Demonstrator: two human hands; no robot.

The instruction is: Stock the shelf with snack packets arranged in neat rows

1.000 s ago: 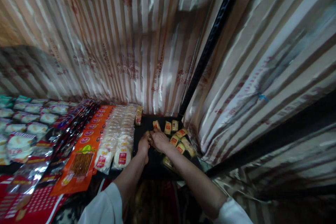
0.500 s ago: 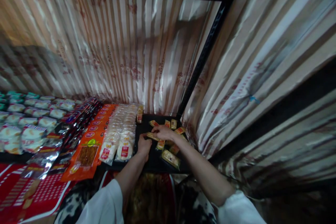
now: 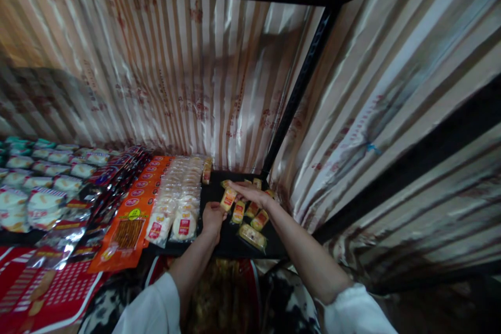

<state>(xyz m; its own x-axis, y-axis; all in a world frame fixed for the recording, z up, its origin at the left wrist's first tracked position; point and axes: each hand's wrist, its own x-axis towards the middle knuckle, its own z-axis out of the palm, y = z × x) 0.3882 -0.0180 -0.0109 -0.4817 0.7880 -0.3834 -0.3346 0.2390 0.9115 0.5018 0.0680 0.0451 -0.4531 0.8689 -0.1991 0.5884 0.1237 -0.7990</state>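
Observation:
My left hand pinches the lower end of a small yellow wrapped snack bar with a red label, tilted above the black shelf. Just beyond it my right hand reaches in with stretched fingers, close to the bar's upper end; whether it touches is not clear. Another wrapped bar lies under the right hand, and one more bar rests to its right. Nearest the shelf's front edge is a bar with its pale side up. Several others are partly covered by the right hand.
Left of my hands run rows of white round cracker packs, orange stick-snack bags and white-and-purple packs. A red basket stands below the shelf edge. A black post and striped curtain close off the corner.
The bar between my hands has turned its red label face toward me. My right hand has shifted slightly right and its fingers have straightened off the bar; the left still grips it.

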